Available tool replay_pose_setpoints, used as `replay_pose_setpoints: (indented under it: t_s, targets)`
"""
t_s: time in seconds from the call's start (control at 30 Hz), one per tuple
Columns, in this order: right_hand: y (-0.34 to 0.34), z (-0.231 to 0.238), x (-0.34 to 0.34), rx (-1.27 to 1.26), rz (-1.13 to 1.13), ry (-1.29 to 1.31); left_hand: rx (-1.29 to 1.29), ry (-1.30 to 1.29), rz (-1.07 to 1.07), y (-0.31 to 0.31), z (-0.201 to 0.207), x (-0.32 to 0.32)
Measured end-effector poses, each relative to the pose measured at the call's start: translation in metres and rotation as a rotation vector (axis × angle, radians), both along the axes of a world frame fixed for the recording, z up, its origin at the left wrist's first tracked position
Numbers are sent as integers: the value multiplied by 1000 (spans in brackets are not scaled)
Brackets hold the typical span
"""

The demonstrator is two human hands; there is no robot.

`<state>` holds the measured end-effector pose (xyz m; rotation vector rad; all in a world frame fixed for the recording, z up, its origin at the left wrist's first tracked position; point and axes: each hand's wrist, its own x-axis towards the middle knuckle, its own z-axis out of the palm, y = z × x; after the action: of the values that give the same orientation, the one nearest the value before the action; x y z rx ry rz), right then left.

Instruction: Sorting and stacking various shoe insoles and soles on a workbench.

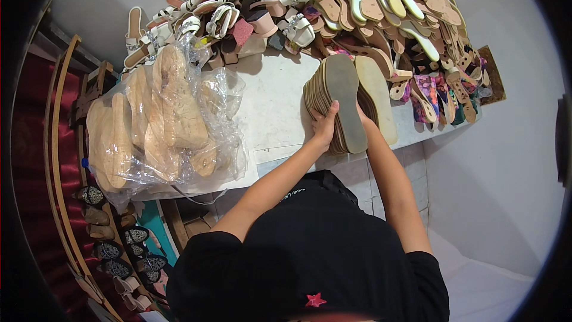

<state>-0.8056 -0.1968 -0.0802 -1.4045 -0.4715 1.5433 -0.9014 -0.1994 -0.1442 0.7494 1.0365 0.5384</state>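
A tall stack of shoe soles [347, 98], the top one grey, stands on the white table between my two hands. My left hand [325, 124] is closed on the stack's left side, its thumb lying over the edge of the top sole. On the opposite side my right hand [363, 120] presses against the stack; its fingers are mostly hidden between the soles. A second stack of soles with a cream top [379, 101] stands right beside it, partly covered by the grey one.
Clear plastic bags of wooden-looking shoe lasts [170, 113] lie on the left of the white table [271, 92]. White strappy sandals [223, 21] are piled at the back, loose insoles [387, 0] at the back right. Flower-patterned pieces [426, 98] sit at right. Shoes [110, 250] fill a rack lower left.
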Motion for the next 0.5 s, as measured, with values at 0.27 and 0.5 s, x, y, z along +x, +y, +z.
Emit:
replay_pose_setpoints:
  t_s: [0.27,0.5]
  targets:
    - [8,-5,-16,44,37,35,0,-121,36,11,-11,-9]
    - [17,-13,-34,80,73,80,78,-117,4,25,-3,-34]
